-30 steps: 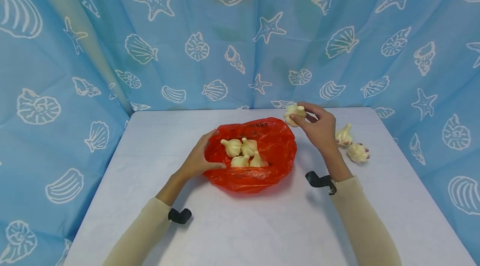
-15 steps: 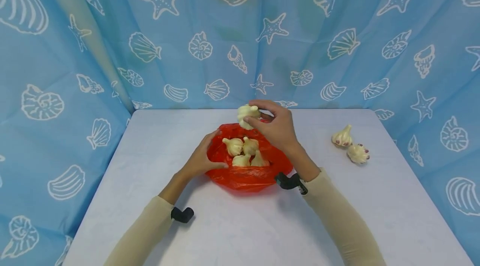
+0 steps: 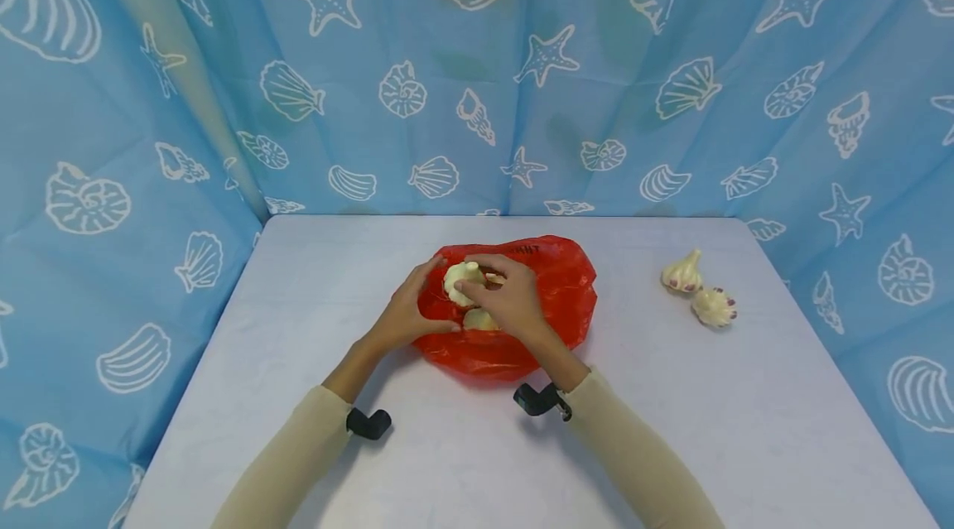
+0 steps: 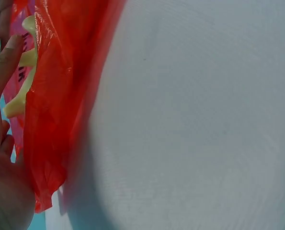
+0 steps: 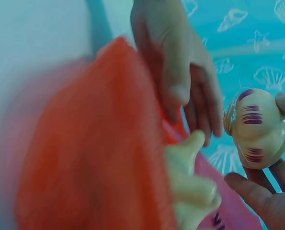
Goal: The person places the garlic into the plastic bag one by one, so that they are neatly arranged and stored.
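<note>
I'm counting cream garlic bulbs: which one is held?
The cream garlic bulb in the right hand above the red plastic bag; the others lie inside or on the white table.

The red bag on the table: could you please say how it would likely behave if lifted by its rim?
The red bag would probably flop, as it looks thin and visibly creased. It would likely sag under the garlic bulbs inside, and they might roll, being rounded.
</note>
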### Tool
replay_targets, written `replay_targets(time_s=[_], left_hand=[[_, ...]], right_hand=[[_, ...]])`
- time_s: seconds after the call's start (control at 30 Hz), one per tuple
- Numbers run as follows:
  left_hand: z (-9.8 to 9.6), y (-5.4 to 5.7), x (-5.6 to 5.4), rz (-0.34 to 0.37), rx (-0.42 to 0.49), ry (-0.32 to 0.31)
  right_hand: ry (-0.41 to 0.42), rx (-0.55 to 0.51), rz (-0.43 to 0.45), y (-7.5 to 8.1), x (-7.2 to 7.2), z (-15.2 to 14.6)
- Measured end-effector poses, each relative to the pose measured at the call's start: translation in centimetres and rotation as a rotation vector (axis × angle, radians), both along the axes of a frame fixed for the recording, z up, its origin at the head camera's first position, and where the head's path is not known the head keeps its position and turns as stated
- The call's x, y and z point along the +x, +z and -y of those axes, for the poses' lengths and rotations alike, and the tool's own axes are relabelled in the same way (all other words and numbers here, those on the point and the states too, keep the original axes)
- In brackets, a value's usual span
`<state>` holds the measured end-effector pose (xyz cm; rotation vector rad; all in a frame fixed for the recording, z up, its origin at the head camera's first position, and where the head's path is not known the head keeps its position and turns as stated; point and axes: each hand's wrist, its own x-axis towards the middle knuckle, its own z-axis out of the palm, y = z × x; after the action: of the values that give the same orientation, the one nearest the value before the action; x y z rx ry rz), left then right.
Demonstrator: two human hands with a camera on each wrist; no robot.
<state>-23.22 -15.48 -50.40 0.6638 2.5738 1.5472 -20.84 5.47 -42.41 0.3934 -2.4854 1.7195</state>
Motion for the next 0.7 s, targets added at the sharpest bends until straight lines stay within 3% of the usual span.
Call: replay_targets(time_s=[0.4, 0.7], left_hand=[[-0.4, 0.3, -0.2, 0.011, -0.01, -0.003], [-0.8, 0.7, -0.3, -0.009, 0.011, -0.012]], right_hand=[[-0.156, 0.167, -0.071, -0.4, -1.5, -4.7], [-0.188, 0.301, -0.067, -1.2, -2.1, -6.5]])
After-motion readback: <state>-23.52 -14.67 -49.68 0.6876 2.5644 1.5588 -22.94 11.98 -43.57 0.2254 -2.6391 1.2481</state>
